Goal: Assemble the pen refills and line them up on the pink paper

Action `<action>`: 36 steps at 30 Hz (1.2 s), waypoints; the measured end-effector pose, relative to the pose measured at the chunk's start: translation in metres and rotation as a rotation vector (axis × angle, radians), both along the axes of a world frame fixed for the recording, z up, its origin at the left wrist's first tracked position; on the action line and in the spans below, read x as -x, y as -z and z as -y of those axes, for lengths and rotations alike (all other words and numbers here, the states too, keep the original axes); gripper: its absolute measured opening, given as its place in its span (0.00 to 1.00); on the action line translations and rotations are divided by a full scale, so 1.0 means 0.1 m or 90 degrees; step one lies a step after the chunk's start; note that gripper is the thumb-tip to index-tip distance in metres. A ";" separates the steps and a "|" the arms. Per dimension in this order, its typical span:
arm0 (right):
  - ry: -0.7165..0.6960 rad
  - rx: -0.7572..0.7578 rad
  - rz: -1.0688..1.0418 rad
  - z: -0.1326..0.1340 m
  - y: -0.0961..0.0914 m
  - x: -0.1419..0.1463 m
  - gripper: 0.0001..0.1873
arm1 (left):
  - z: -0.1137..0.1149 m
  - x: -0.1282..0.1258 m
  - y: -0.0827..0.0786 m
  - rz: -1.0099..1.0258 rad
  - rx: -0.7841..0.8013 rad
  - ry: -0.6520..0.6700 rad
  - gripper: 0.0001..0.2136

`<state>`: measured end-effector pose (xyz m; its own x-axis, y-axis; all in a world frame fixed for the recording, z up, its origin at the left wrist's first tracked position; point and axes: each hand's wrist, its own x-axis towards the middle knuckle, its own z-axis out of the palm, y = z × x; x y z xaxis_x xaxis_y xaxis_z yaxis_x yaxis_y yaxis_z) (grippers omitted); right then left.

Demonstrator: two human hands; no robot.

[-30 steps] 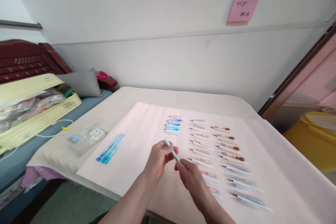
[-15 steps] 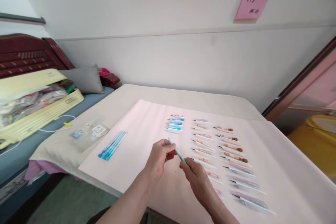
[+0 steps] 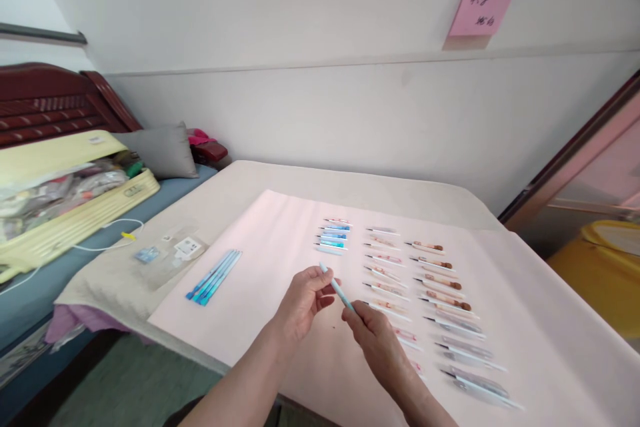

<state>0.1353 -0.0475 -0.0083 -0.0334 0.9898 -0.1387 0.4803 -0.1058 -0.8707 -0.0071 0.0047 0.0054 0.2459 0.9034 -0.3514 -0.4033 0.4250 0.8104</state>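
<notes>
My left hand (image 3: 301,300) and my right hand (image 3: 374,340) both pinch one thin light-blue pen (image 3: 337,288), held slanted above a pale pink sheet (image 3: 270,267) on the table. The left fingers close on its upper end, the right fingers on its lower end. Just beyond the hands lie columns of small pens: a short blue group (image 3: 334,237), a pink-patterned column (image 3: 385,273) and a brown and grey column (image 3: 443,290). A bundle of long blue pens (image 3: 214,277) lies to the left on the sheet.
Clear packets with small cards (image 3: 173,252) rest on the beige cloth at the table's left. A bed with a yellow open case (image 3: 75,213) and a grey pillow (image 3: 163,153) stands left. A pink note (image 3: 484,5) hangs on the wall. A yellow container (image 3: 600,267) is at right.
The camera shifted slightly, so the scene moved a little in view. Both hands keep hold of the blue pen in nearly the same pose.
</notes>
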 end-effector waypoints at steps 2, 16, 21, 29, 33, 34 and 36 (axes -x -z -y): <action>0.001 -0.001 -0.001 0.00 0.00 0.00 0.16 | 0.00 0.00 -0.01 0.042 -0.015 0.000 0.13; 0.002 -0.046 -0.019 0.00 -0.08 -0.03 0.18 | 0.01 0.02 -0.08 -0.042 -0.070 -0.020 0.15; 0.004 -0.052 -0.007 0.01 -0.10 -0.02 0.18 | -0.01 0.04 0.00 -0.128 -0.057 -0.087 0.12; -0.013 -0.034 -0.006 -0.01 -0.07 -0.06 0.19 | -0.13 0.15 0.11 0.008 0.008 -0.242 0.10; 0.008 -0.027 -0.043 -0.03 -0.05 -0.11 0.19 | -0.20 0.25 0.12 0.060 0.039 -0.308 0.08; 0.030 -0.011 -0.059 -0.03 -0.04 -0.12 0.19 | -0.20 0.25 0.12 0.067 0.042 -0.309 0.08; 0.075 0.024 -0.094 -0.03 -0.05 -0.12 0.18 | -0.18 0.23 0.12 0.069 0.049 -0.286 0.08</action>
